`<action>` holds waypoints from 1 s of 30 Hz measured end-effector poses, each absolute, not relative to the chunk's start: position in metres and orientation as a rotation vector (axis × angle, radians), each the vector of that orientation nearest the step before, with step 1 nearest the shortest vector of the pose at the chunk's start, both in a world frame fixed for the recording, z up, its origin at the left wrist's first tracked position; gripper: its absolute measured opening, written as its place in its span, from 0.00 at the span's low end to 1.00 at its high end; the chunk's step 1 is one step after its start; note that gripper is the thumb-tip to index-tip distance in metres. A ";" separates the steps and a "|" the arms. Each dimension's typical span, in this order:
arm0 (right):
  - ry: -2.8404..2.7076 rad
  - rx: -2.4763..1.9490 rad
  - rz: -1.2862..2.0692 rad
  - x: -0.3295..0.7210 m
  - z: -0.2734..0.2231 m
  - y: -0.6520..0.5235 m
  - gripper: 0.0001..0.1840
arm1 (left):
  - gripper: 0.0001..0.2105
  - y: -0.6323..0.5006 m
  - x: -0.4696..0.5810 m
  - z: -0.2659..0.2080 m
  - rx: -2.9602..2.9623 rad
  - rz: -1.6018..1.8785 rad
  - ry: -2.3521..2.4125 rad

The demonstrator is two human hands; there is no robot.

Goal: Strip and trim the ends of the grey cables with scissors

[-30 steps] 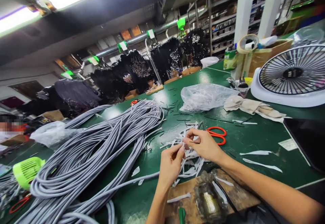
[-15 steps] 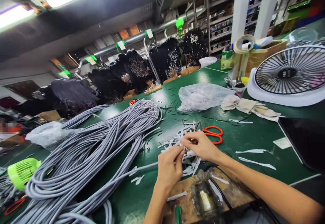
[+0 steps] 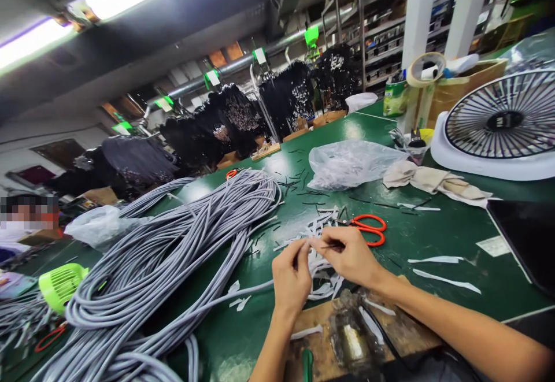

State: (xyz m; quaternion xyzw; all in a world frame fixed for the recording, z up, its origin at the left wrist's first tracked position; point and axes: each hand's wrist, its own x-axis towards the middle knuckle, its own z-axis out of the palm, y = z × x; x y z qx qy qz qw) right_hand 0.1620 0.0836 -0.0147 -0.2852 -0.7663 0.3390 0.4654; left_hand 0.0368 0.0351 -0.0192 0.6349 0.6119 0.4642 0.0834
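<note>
1. Cannot follow the cable (image 3: 254, 289) beyond the left hand (image 3: 291, 281): hidden.
2. Cannot tell anything between the right hand's (image 3: 350, 256) fingertips: too small.
3. Cannot see the coil (image 3: 186, 237) whole: cut off below.
4. Cannot see fan (image 3: 498, 122) or tablet (image 3: 524, 243) whole: cut off at right.
5. Cannot make out the person (image 3: 29, 211) at far left: blurred.

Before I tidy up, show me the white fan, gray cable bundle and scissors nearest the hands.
White fan (image 3: 504, 120): head view, grille hub.
Gray cable bundle (image 3: 173, 249): head view, middle strands.
Scissors (image 3: 356, 221): head view, handles near blades.
</note>
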 end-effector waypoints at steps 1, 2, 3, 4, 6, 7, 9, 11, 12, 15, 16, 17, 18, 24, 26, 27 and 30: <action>-1.870 -0.769 0.791 0.163 -0.014 0.086 0.15 | 0.11 0.035 0.037 -0.018 1.840 1.440 1.834; -1.880 -0.804 0.757 0.164 -0.014 0.087 0.13 | 0.11 0.034 0.037 -0.017 1.794 1.482 1.826; -1.908 -0.811 0.731 0.164 -0.014 0.088 0.12 | 0.11 0.034 0.036 -0.016 1.761 1.517 1.811; -1.939 -0.802 0.713 0.164 -0.014 0.088 0.11 | 0.11 0.033 0.036 -0.016 1.737 1.545 1.794; -1.989 -0.772 0.691 0.163 -0.016 0.087 0.14 | 0.11 0.032 0.036 -0.016 1.708 1.586 1.764; -2.001 -0.764 0.686 0.162 -0.017 0.086 0.15 | 0.11 0.032 0.036 -0.016 1.697 1.602 1.755; -2.009 -0.764 0.692 0.160 -0.019 0.084 0.15 | 0.12 0.032 0.036 -0.017 1.689 1.616 1.744; -2.001 -0.761 0.708 0.160 -0.019 0.083 0.16 | 0.12 0.032 0.036 -0.018 1.695 1.614 1.739; -1.996 -0.755 0.717 0.160 -0.019 0.083 0.16 | 0.12 0.032 0.037 -0.018 1.701 1.613 1.740; -1.988 -0.739 0.734 0.160 -0.019 0.081 0.16 | 0.12 0.032 0.036 -0.019 1.721 1.609 1.753; -1.989 -0.741 0.734 0.160 -0.019 0.080 0.15 | 0.12 0.032 0.036 -0.019 1.734 1.605 1.762; -1.989 -0.748 0.732 0.160 -0.019 0.080 0.16 | 0.12 0.032 0.036 -0.020 1.752 1.598 1.774; -1.986 -0.758 0.731 0.160 -0.020 0.079 0.16 | 0.12 0.032 0.036 -0.021 1.773 1.594 1.792; -1.818 -0.893 0.708 0.163 -0.015 0.087 0.17 | 0.12 0.030 0.045 -0.029 2.122 1.411 1.820; -1.737 -0.936 0.672 0.168 -0.009 0.091 0.17 | 0.12 0.030 0.048 -0.029 2.176 1.295 1.794; -1.733 -0.925 0.657 0.170 -0.007 0.092 0.16 | 0.12 0.030 0.049 -0.029 2.145 1.286 1.797; -1.864 -0.803 0.615 0.174 -0.004 0.093 0.10 | 0.12 0.031 0.046 -0.023 1.945 1.386 1.826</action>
